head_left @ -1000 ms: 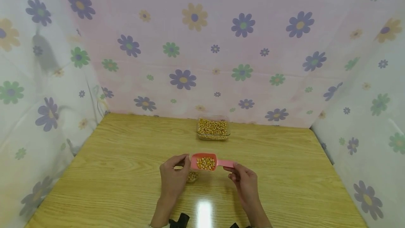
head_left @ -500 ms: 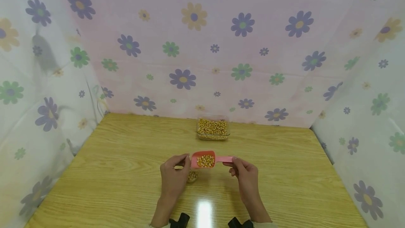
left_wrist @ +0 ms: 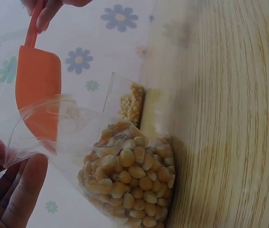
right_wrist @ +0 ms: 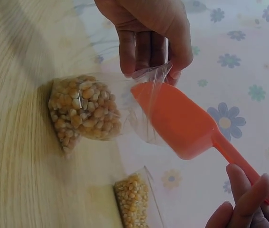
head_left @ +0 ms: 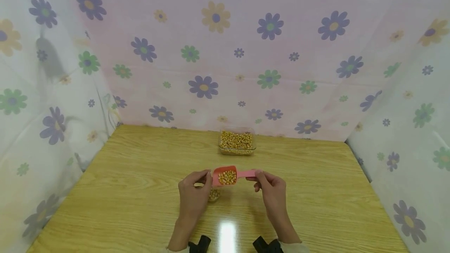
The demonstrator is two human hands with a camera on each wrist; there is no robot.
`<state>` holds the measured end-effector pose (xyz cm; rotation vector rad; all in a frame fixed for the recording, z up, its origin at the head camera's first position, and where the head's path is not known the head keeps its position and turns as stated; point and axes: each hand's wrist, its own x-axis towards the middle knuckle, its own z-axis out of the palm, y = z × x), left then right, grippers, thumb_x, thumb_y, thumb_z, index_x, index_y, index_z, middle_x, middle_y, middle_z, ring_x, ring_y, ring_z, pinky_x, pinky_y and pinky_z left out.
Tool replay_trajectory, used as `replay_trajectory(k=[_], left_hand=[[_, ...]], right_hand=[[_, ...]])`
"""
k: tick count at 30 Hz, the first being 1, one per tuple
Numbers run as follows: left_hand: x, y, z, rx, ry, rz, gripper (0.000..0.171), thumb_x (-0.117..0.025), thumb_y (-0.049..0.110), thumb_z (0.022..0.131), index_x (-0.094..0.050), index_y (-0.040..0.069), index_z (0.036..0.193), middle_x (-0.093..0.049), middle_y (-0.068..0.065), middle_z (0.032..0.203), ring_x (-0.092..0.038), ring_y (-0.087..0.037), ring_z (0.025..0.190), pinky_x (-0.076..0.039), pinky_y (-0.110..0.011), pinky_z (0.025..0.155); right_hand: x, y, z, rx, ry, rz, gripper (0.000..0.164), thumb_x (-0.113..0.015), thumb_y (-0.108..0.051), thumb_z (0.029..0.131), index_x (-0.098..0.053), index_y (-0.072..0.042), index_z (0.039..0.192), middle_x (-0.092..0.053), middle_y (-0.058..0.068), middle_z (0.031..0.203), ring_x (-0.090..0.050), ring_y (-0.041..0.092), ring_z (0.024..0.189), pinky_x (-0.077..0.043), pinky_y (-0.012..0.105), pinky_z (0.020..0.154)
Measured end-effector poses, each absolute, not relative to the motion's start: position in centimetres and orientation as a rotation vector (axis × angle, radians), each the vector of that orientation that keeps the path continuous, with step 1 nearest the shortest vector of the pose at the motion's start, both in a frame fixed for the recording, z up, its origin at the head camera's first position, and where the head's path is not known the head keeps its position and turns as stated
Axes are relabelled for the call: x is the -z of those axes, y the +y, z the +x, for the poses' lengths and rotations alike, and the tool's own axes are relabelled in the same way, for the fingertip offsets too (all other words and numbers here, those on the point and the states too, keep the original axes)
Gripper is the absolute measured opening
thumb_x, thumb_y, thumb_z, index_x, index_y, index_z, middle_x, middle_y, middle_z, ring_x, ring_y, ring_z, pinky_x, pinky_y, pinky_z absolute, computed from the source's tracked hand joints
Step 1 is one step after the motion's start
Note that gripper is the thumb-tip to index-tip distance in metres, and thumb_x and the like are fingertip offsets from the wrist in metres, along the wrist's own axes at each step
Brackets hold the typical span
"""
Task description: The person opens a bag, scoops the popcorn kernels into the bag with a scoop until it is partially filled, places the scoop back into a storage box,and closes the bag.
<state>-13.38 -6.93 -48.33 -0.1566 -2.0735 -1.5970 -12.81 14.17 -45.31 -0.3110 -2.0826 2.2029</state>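
My left hand (head_left: 192, 192) pinches the mouth of a clear plastic bag (left_wrist: 88, 130), which stands on the table with corn kernels (left_wrist: 134, 183) filling its lower part. From the right, my right hand (head_left: 275, 194) grips the handle of a pink-red scoop (right_wrist: 184, 126). More kernels (head_left: 227, 177) lie in the scoop's bowl. In the right wrist view, the front lip of the scoop sits within the bag's mouth, close to the left fingertips. Seen from the head, the left hand hides most of the bag.
Behind the hands, near the back edge of the wooden table (head_left: 140, 167), stands a rectangular glass container (head_left: 237, 152) holding many corn kernels. Flower-printed cloth (head_left: 242, 65) hangs around the back and sides.
The right hand has raised the scoop's handle end and shifted slightly left, so the scoop tilts toward the bag and its kernels sit closer to the lip. The left hand keeps its place.
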Motion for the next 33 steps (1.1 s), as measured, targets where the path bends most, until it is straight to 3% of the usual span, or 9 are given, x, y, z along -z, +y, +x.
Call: replay_trajectory(k=[12,21,28,33], left_hand=[[48.3,-6.8,-13.3,1.591,-2.051,-0.176,0.012,-0.069,-0.002,0.093,-0.08,-0.002,0.098,-0.074,-0.007,0.08,-0.069,-0.014,0.068,-0.056,-0.018,0.051],[48.3,-6.8,-13.3,1.603,-2.04,-0.173,0.012,-0.069,-0.002,0.093,-0.08,-0.001,0.098,-0.075,-0.008,0.081,-0.069,-0.016,0.068,-0.055,-0.017,0.051],[48.1,-6.8,-13.3,1.609,-2.065,-0.148,0.012,-0.069,-0.002,0.093,-0.08,-0.001,0.097,-0.074,-0.009,0.08,-0.069,-0.014,0.068,-0.055,-0.017,0.05],[48.0,-7.0,-13.6,1.604,-2.085,-0.132,0.013,-0.07,-0.003,0.092,-0.081,0.002,0.096,-0.074,-0.01,0.081,-0.068,-0.012,0.069,-0.056,-0.018,0.051]], right_hand=[[44.9,13.8,-13.1,-2.055,-2.143,-0.14,0.027,-0.063,-0.017,0.102,-0.076,0.005,0.109,-0.077,0.018,0.087,-0.058,0.011,0.058,-0.03,0.02,0.043],[43.8,13.6,-12.8,-1.987,-2.175,-0.055,0.023,-0.065,-0.017,0.101,-0.078,0.0,0.107,-0.077,0.017,0.086,-0.059,0.016,0.055,-0.028,0.02,0.04],[42.8,13.3,-12.3,-1.855,-2.21,0.095,0.018,-0.067,-0.016,0.1,-0.08,-0.004,0.104,-0.077,0.013,0.085,-0.059,0.015,0.058,-0.048,0.025,0.05],[41.9,13.4,-12.0,-1.787,-2.257,0.179,0.018,-0.068,-0.016,0.099,-0.08,-0.004,0.104,-0.076,0.01,0.083,-0.06,0.012,0.061,-0.051,0.026,0.052]])
